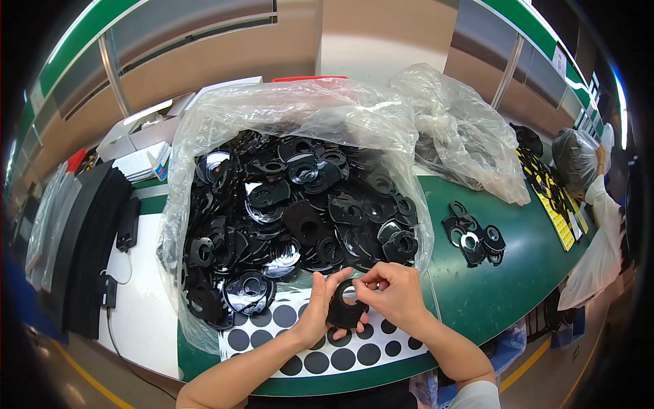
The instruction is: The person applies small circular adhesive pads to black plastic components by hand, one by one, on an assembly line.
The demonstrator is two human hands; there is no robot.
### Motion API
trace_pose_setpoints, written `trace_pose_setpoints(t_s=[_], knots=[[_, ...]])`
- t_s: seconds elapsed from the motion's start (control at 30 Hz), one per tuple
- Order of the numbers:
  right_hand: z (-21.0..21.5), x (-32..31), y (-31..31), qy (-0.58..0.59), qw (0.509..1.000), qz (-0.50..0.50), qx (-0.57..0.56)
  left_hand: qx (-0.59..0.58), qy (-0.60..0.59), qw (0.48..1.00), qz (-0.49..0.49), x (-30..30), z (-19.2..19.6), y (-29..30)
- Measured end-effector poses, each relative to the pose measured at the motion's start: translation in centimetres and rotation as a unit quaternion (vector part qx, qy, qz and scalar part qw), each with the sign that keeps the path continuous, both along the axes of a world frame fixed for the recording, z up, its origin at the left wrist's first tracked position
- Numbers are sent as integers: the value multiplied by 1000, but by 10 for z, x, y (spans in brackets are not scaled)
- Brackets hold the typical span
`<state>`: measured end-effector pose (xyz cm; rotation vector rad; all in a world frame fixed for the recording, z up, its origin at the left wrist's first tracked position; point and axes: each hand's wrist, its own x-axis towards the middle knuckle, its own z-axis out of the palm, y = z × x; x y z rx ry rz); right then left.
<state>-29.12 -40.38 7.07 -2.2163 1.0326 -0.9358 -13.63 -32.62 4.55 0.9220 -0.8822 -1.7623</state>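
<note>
My left hand (317,310) grips a black plastic part (345,312) with a round hole, its fingers wrapped behind the piece. Thumb and forefinger of my right hand (395,292) pinch at the rim of that hole; whether they hold anything small there I cannot make out. Under both hands lies a white sheet of round black stickers (320,362), with several bare spots along its near edge. Just beyond them a large clear plastic bag (178,225) lies open, heaped with glossy black parts (300,211) of the same kind.
A small pile of black parts (470,235) sits on the green table (470,300) to the right. Behind it is a crumpled clear bag (456,129). Dark foam sheets (85,238) and a cabled black box (128,225) stand left. A person's arm (601,167) shows far right.
</note>
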Motion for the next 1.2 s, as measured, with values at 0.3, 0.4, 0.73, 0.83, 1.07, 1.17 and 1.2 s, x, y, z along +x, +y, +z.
trace_pose_setpoints(t_s=[0.3,0.4,0.73,0.83,1.07,1.17,1.2], knots=[[12,-2,5,101,987,21,-120,6,-36,999,-28,1,-1,-3],[20,-12,-3,69,993,93,-7,16,-18,1000,-15,4,3,-2],[17,-17,-8,27,985,52,161,12,-6,998,-54,1,10,-1],[23,-39,-35,-80,990,-6,117,-91,-102,991,12,6,35,9],[29,-152,-100,69,888,-418,-179,-162,-781,596,92,73,81,38],[28,-135,-94,131,834,-396,-362,-99,-812,571,67,82,68,36],[34,-121,-86,94,884,-338,-309,-102,-811,573,66,82,65,34]])
